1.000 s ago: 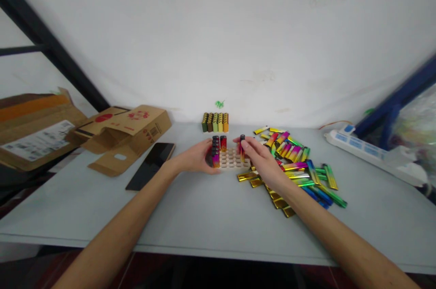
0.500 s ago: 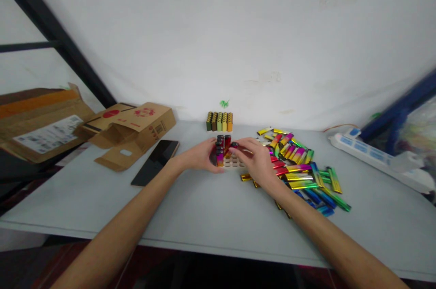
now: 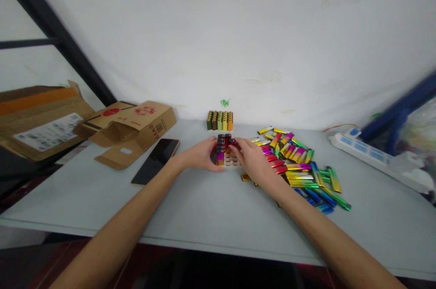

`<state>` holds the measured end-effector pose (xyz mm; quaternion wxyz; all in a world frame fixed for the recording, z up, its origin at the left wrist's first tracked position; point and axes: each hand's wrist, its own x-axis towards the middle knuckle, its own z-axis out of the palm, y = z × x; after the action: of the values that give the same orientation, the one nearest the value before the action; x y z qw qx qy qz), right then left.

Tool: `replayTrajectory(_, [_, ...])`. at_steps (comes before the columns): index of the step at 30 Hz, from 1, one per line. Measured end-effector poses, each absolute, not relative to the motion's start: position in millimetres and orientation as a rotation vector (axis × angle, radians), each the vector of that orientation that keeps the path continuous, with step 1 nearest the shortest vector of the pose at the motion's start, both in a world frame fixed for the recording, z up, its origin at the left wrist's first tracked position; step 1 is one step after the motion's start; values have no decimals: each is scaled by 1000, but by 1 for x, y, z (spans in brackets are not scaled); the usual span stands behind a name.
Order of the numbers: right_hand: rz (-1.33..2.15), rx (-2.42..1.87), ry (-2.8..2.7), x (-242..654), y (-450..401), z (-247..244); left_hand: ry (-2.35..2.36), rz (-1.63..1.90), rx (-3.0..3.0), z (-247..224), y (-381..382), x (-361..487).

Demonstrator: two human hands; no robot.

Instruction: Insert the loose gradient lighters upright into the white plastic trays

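A pale tray with holes (image 3: 233,161) stands on the table between my hands. A row of lighters (image 3: 220,149) with black tops and red-to-purple metallic bodies stands upright along its left side. My left hand (image 3: 203,154) is curled around that side, thumb in front, against the lighters and tray. Between the fingertips of my right hand (image 3: 252,156) is another lighter (image 3: 232,141), its dark top showing above the tray. My right fingers hide most of its body. Loose shiny lighters (image 3: 299,166) in many colours lie in a heap right of my right hand.
Behind the tray, a block of upright lighters (image 3: 220,121) stands near the wall. To the left lie a dark phone (image 3: 156,161), an opened cardboard box (image 3: 146,119) and a larger carton (image 3: 44,119). A white power strip (image 3: 378,157) lies at the right.
My right hand has shifted slightly left and inward with its lighter, nearer the standing row. My left hand stays in place around the tray's left side.
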<state>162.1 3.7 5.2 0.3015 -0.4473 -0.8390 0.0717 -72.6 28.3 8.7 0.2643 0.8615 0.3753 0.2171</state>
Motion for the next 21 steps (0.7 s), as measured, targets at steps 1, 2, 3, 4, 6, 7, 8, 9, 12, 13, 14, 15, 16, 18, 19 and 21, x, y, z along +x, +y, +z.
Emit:
replayTrajectory(1, [146,-1233,-2261,160,2,7,1018,592,2325,9,28,-72])
replayTrajectory(2, [105,-1272,-2292,159,1,9,1023,598,2324,8,28,-72])
replayTrajectory(3, [71,-1302,-2319,157,0,10,1027,603,2325,8,29,-72])
replayTrajectory(4, [43,-1323,-2346,156,-1,10,1031,604,2329,8,29,-73])
replayTrajectory(6, [-3,-1342,-2402,154,-3,10,1036,599,2338,7,30,-73])
replayTrajectory(7, [-27,-1345,-2425,154,-3,10,1038,591,2340,7,31,-73])
replayTrajectory(8, [-51,-1342,-2438,154,-3,9,1042,585,2339,7,31,-73])
replayTrajectory(9, [-74,-1335,-2438,155,-3,8,1046,581,2337,7,31,-74])
replayTrajectory(12, [-117,-1304,-2389,166,0,11,1060,578,2330,8,31,-74])
replayTrajectory(13, [-128,-1303,-2373,173,2,13,1062,580,2328,8,31,-75])
replayTrajectory(14, [-130,-1309,-2365,182,4,15,1064,584,2325,7,30,-75])
replayTrajectory(15, [-127,-1323,-2366,194,7,18,1067,584,2320,7,30,-75])
replayTrajectory(16, [-107,-1350,-2370,207,10,20,1072,581,2313,7,30,-75])
replayTrajectory(18, [6,-1332,-2415,236,16,24,1089,564,2302,7,30,-76])
replayTrajectory(19, [74,-1304,-2435,251,19,26,1097,554,2300,7,30,-76])
replayTrajectory(21, [227,-1259,-2471,276,23,29,1108,541,2305,8,30,-77])
